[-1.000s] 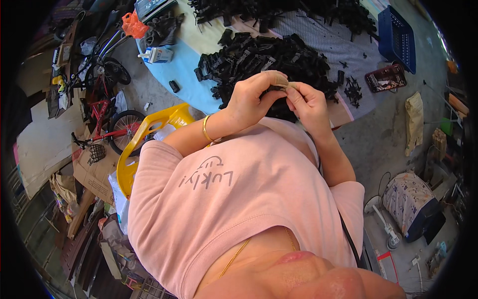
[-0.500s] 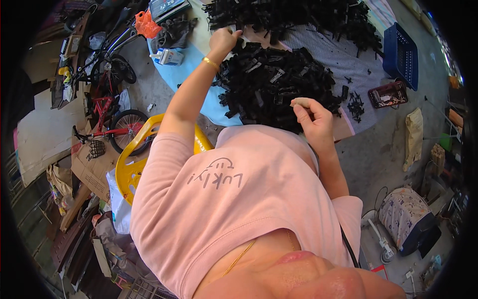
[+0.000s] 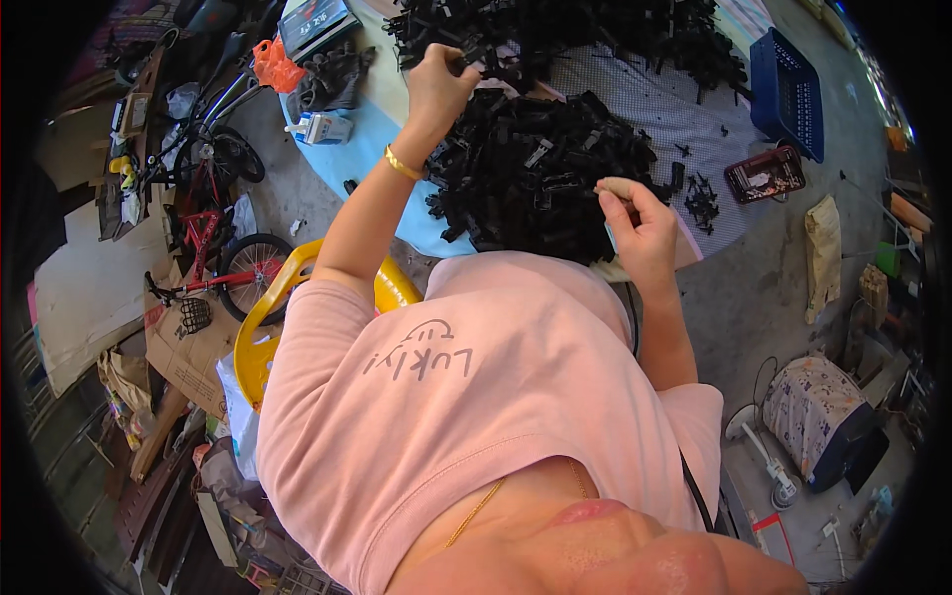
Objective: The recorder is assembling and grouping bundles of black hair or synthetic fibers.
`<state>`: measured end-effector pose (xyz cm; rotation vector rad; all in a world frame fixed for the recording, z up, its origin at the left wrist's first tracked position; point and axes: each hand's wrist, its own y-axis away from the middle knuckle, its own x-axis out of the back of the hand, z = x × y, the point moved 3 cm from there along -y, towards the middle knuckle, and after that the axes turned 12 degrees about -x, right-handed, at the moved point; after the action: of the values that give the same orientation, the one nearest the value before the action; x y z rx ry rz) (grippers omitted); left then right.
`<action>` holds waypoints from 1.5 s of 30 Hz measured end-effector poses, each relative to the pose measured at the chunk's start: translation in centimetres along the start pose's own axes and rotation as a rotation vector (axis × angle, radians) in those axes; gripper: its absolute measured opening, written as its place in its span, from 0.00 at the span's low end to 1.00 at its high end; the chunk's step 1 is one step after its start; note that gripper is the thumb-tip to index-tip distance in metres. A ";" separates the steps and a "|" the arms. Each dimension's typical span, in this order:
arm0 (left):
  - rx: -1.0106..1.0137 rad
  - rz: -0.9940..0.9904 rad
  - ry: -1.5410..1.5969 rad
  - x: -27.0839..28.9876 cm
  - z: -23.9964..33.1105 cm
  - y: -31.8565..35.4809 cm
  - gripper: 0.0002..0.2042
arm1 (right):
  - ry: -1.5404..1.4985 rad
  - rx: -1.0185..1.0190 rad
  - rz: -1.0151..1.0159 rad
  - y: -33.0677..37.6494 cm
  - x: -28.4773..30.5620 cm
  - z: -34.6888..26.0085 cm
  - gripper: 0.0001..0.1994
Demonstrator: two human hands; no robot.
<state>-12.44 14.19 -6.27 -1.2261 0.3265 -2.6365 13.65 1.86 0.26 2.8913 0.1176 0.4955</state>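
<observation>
A big heap of small black plastic parts (image 3: 540, 183) lies on the cloth-covered table in front of me. More black parts (image 3: 595, 40) are piled at its far side. My left hand (image 3: 438, 91), with a gold bangle at the wrist, is over the gap between the two piles. Its fingers are curled closed, and whatever they hold is hidden. At the near right edge of the close heap, my right hand (image 3: 643, 233) is raised with thumb and forefinger pinched together. Anything between those fingertips is too small to name.
A few loose black pieces (image 3: 702, 203) lie right of the heap, near a dark red tray (image 3: 765, 177) and a blue plastic basket (image 3: 786, 94). A small carton (image 3: 325, 128) and dark gloves (image 3: 332, 79) rest at the left. A yellow chair (image 3: 260, 347) and red bicycle (image 3: 203, 238) stand left.
My left hand has turned, its fingers now curled downward near the far pile. The right hand stays pinched beside the heap, shifted slightly right. The whole view has shifted a little.
</observation>
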 end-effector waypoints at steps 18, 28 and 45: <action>0.005 -0.387 1.207 2.3 10.6 6.8 0.12 | 0.072 0.536 -0.037 -1.7 -1.1 -4.0 0.07; -0.480 -0.253 0.685 3.6 13.7 9.0 0.32 | -0.326 0.012 -0.032 -0.8 -1.2 -2.8 0.07; -0.159 -0.374 0.931 2.6 12.7 10.0 0.13 | -0.228 -0.054 -0.183 -0.5 -1.4 -2.0 0.07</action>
<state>-3.30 2.54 0.65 0.0260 0.4809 -3.4042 11.65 2.57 1.60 2.8231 0.3240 0.1330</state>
